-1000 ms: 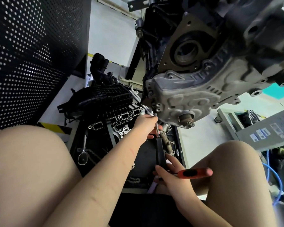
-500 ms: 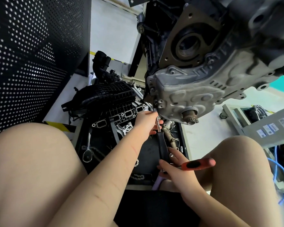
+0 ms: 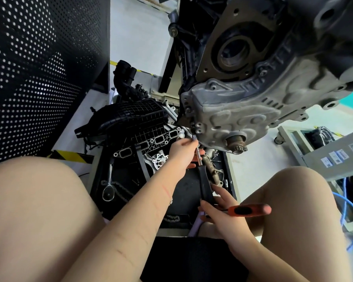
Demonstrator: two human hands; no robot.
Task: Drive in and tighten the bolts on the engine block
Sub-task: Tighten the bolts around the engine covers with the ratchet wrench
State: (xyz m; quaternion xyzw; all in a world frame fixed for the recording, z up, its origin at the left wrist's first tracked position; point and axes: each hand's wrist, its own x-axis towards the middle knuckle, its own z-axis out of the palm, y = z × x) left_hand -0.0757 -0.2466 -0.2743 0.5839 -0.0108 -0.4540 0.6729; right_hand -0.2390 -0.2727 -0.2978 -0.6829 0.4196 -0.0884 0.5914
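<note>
My left hand (image 3: 181, 151) pinched the driver's steel shaft (image 3: 198, 156) just below its tip, which met a bolt (image 3: 194, 136) at the engine block's (image 3: 238, 110) lower corner, directly above my fingers. My right hand (image 3: 218, 208) gripped the T-handle (image 3: 247, 210) beneath, the long axis running up toward the block. A ratchet (image 3: 108, 188) and intake manifold (image 3: 135, 121) lay leftward, clear of the tool.

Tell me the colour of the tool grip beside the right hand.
Orange with a black inset, on the crosswise tool grip, head view.
</note>
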